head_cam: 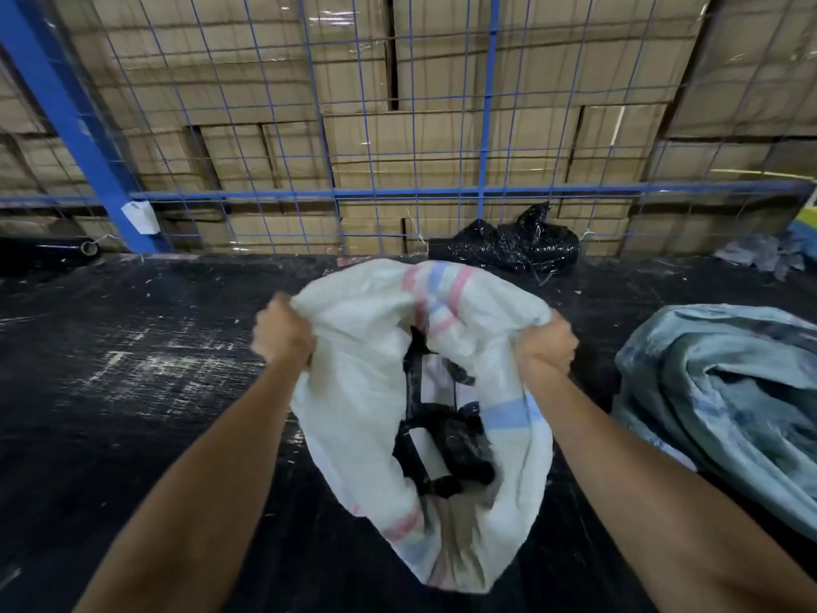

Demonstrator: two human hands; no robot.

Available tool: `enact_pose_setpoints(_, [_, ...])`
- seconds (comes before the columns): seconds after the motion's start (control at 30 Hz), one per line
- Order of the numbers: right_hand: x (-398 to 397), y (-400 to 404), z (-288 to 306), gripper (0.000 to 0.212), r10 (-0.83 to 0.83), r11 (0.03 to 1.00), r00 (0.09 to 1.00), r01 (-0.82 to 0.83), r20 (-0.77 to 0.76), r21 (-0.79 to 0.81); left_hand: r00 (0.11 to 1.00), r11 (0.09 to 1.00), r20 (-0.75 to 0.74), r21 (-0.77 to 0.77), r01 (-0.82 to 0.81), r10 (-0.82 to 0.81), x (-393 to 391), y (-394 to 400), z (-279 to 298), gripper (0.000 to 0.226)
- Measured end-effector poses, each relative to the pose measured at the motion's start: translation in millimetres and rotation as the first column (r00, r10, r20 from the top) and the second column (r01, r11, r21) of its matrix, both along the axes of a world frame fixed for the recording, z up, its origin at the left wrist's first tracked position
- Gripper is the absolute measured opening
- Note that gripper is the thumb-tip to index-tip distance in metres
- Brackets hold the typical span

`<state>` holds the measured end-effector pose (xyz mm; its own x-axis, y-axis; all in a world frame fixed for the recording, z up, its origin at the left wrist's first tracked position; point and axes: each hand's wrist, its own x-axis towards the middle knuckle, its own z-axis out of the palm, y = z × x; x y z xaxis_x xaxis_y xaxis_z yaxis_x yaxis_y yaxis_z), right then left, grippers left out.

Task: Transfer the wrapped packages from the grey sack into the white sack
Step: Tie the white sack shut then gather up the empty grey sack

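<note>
- Head view: a black surface (132, 391) ran up to a blue wire fence (398, 194) at its far edge, with stacked cartons (442, 81) behind.
- The grey sack (725, 404) lay crumpled at the right edge.
- The white sack (353, 391) sat mid-surface, mouth held wide.
- Black plastic (517, 245) lay bunched at the far edge.
- Black wrapped packages (437, 444) lay inside the white sack.
- The left hand (283, 331) gripped the sack's left rim, fingers curled tight.
- The right hand (546, 347) gripped the right rim likewise.
</note>
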<state>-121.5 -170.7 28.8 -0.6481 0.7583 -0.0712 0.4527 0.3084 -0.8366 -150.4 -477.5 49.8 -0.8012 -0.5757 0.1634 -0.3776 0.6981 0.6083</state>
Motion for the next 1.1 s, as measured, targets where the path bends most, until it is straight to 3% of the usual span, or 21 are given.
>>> enact_pose_setpoints(0.07, [-7.2, 11.6, 3.0, 0.025, -0.034, 0.997, 0.993, 0.042, -0.109, 0.069, 0.998, 0.992, -0.042, -0.123, -0.042, 0.037, -5.3, -27.4, 6.1, 0.023])
enact_pose_setpoints(0.13, [-18.7, 9.1, 16.9, 0.024, 0.073, 0.994, 0.984, -0.084, -0.161, -0.063, 0.991, 0.968, 0.036, -0.211, 0.133, -0.128, -18.2, -36.9, 17.3, 0.023])
enact_pose_setpoints(0.17, [-23.4, 3.3, 27.8, 0.023, 0.189, 0.941, 0.961, -0.236, -0.202, -0.244, 0.961, 0.955, 0.075, -0.116, 0.274, -0.267, -21.6, -33.3, 27.2, 0.029])
enact_pose_setpoints(0.2, [-26.1, -7.1, 45.1, 0.021, 0.329, 0.774, 0.897, -0.435, -0.295, -0.461, 0.911, 0.909, 0.051, 0.104, 0.403, -0.410, -24.1, -26.2, 42.3, 0.034])
enact_pose_setpoints(0.23, [-27.3, -16.4, 60.1, 0.026, 0.413, 0.533, 0.806, -0.592, -0.425, -0.604, 0.860, 0.775, -0.049, 0.409, 0.481, -0.508, -22.4, -15.5, 57.8, 0.032])
enact_pose_setpoints(0.27, [-26.5, -26.9, 75.1, 0.042, 0.442, 0.328, 0.720, -0.685, -0.535, -0.650, 0.811, 0.537, -0.151, 0.679, 0.501, -0.565, -19.3, -3.5, 73.4, 0.026])
enact_pose_setpoints(0.3, [-26.9, -37.9, 87.2, 0.058, 0.453, 0.196, 0.659, -0.731, -0.600, -0.654, 0.757, 0.300, -0.257, 0.805, 0.512, -0.600, -15.7, 5.9, 88.0, 0.022])
enact_pose_setpoints(0.37, [-29.6, -54.7, 106.3, 0.071, 0.478, 0.130, 0.606, -0.765, -0.636, -0.631, 0.648, -0.003, -0.438, 0.830, 0.558, -0.623, -9.6, 22.2, 110.6, 0.029])
enact_pose_setpoints(0.43, [-29.3, -66.1, 116.0, 0.051, 0.526, 0.170, 0.560, -0.806, -0.640, -0.566, 0.581, -0.113, -0.546, 0.780, 0.615, -0.604, -12.7, 29.4, 117.0, 0.026])
enact_pose_setpoints(0.5, [-31.7, -71.2, 114.7, 0.037, 0.573, 0.214, 0.506, -0.852, -0.645, -0.478, 0.575, -0.005, -0.528, 0.739, 0.674, -0.625, -24.6, 33.9, 111.1, 0.043])
enact_pose_setpoints(0.6, [-38.4, -74.1, 102.5, 0.042, 0.622, 0.552, 0.578, -0.802, -0.529, -0.227, 0.650, 0.414, -0.384, 0.537, 0.735, -0.656, -35.8, 41.7, 96.0, 0.070])
enact_pose_setpoints(0.63, [-40.8, -74.0, 98.6, 0.042, 0.622, 0.603, 0.599, -0.777, -0.504, -0.180, 0.662, 0.439, -0.374, 0.526, 0.728, -0.650, -37.5, 44.6, 92.6, 0.069])
enact_pose_setpoints(0.67, [-39.9, -75.0, 96.4, 0.041, 0.639, 0.580, 0.592, -0.790, -0.490, -0.198, 0.661, 0.388, -0.370, 0.586, 0.711, -0.653, -38.5, 47.5, 91.4, 0.063])
enact_pose_setpoints(0.73, [-36.0, -77.5, 92.2, 0.047, 0.758, 0.369, 0.486, -0.869, -0.436, -0.329, 0.636, 0.289, -0.350, 0.671, 0.683, -0.688, -38.9, 52.3, 91.3, 0.046])
enact_pose_setpoints(0.77, [-33.4, -77.3, 89.8, 0.058, 0.817, 0.293, 0.434, -0.879, -0.380, -0.375, 0.628, 0.294, -0.348, 0.660, 0.692, -0.696, -39.8, 53.4, 92.3, 0.040])
enact_pose_setpoints(0.83, [-27.7, -79.1, 80.8, 0.084, 0.886, 0.282, 0.386, -0.888, -0.257, -0.364, 0.624, 0.370, -0.347, 0.571, 0.733, -0.700, -45.0, 52.9, 92.7, 0.030])
enact_pose_setpoints(0.9, [-21.4, -87.3, 67.7, 0.094, 0.875, 0.392, 0.433, -0.896, -0.218, -0.206, 0.581, 0.381, -0.332, 0.505, 0.775, -0.743, -42.9, 54.7, 91.9, 0.025])
enact_pose_setpoints(0.97, [-23.2, -96.3, 53.7, 0.086, 0.759, 0.587, 0.573, -0.808, -0.308, -0.056, 0.494, 0.245, -0.362, 0.553, 0.796, -0.791, -37.6, 57.4, 89.6, 0.032])
enact_pose_setpoints(1.03, [-32.1, -98.7, 45.8, 0.070, 0.593, 0.741, 0.689, -0.669, -0.415, -0.052, 0.442, 0.114, -0.421, 0.610, 0.784, -0.792, -34.4, 56.7, 78.1, 0.046])
enact_pose_setpoints(1.07, [-36.4, -98.2, 44.4, 0.063, 0.517, 0.787, 0.728, -0.611, -0.450, -0.085, 0.461, 0.135, -0.430, 0.600, 0.788, -0.776, -34.4, 56.0, 70.0, 0.056])
enact_pose_setpoints(1.1, [-41.7, -96.7, 42.8, 0.060, 0.443, 0.823, 0.769, -0.553, -0.462, -0.132, 0.507, 0.234, -0.388, 0.568, 0.789, -0.770, -30.0, 53.6, 62.9, 0.070])
